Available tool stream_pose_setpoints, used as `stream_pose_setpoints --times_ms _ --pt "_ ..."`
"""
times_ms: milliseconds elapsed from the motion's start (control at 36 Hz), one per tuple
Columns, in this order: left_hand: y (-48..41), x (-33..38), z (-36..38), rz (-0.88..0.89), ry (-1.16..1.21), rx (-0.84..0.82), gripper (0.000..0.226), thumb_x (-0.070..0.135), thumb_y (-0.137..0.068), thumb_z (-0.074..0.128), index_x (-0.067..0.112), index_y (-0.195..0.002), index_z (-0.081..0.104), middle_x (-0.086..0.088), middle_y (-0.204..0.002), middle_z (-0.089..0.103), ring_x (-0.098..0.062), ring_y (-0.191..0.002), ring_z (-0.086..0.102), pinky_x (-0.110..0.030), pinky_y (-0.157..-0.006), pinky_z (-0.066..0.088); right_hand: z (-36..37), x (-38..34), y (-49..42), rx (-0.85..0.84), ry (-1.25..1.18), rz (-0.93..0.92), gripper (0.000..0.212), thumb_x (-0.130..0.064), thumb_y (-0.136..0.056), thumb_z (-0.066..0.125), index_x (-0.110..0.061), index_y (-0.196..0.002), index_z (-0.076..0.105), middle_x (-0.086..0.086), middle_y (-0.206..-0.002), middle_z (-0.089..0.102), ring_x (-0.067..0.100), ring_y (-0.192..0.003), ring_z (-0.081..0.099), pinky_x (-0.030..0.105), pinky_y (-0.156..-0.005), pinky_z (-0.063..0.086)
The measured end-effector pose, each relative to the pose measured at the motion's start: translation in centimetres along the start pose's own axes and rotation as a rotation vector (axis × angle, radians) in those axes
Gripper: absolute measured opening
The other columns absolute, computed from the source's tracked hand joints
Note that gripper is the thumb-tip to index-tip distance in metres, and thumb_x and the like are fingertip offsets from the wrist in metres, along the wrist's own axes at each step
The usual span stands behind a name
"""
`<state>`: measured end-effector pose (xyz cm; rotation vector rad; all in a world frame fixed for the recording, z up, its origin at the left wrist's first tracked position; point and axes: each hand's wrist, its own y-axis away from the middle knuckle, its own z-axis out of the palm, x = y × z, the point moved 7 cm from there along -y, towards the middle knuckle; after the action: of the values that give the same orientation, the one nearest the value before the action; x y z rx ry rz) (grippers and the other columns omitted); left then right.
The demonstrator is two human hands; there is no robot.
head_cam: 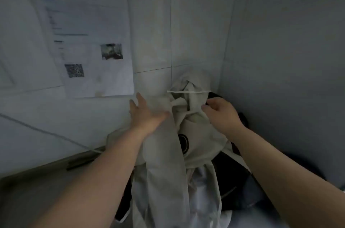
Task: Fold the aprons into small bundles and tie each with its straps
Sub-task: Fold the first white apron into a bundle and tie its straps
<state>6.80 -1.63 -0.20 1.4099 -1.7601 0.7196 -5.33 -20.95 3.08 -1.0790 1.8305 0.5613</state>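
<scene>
A pale cream apron [197, 134] with a round black logo hangs in loose folds in the corner of a tiled wall. A thin strap [188, 92] runs level across its top. My left hand [147, 115] lies open against the apron's left side, fingers spread and straight. My right hand [222, 114] is on the apron's upper right, its fingers curled into the cloth near a strap. More pale cloth [164, 190] hangs down between my forearms.
A printed paper sheet [93, 46] with two small photos is stuck on the tiled wall at the left. Dark fabric [235, 177] lies under and to the right of the apron. A plain grey wall [289, 41] closes the right side.
</scene>
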Motion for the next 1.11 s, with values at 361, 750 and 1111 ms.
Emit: stream_pose_setpoints --times_ms 361,750,1111 --pt "6.4 2.3 -0.1 0.276 0.102 -0.318 0.051 -0.016 -0.079 0.047 0.027 -0.102 0.063 0.015 -0.093 0.062 0.012 -0.074 0.058 -0.004 -0.064 0.042 6.7 -1.0 1.1 -0.418 -0.422 0.320 0.105 -0.072 -0.054 0.074 -0.024 -0.141 0.037 0.010 -0.135 0.052 0.032 -0.115 0.056 0.043 -0.081 0.054" --pt "15.0 0.5 -6.9 0.304 0.173 -0.069 0.080 -0.004 -0.084 0.058 0.029 -0.147 0.020 0.011 -0.142 0.033 -0.004 -0.129 0.034 -0.016 -0.091 0.038 3.1 -8.9 13.0 -0.596 -0.397 -0.108 0.049 0.025 -0.075 0.034 -0.016 -0.074 0.060 -0.005 -0.054 0.060 0.006 -0.048 0.056 0.017 -0.047 0.046" --pt "27.4 -4.6 -8.2 0.335 0.085 -0.213 0.036 0.038 -0.076 0.067 0.006 -0.094 0.066 -0.011 -0.096 0.067 -0.022 -0.088 0.063 -0.034 -0.080 0.048 -0.9 -5.8 28.2 -0.416 -0.174 -0.046 0.033 0.019 -0.078 0.046 -0.012 -0.075 0.056 0.000 -0.069 0.053 0.003 -0.051 0.052 0.012 -0.047 0.044"
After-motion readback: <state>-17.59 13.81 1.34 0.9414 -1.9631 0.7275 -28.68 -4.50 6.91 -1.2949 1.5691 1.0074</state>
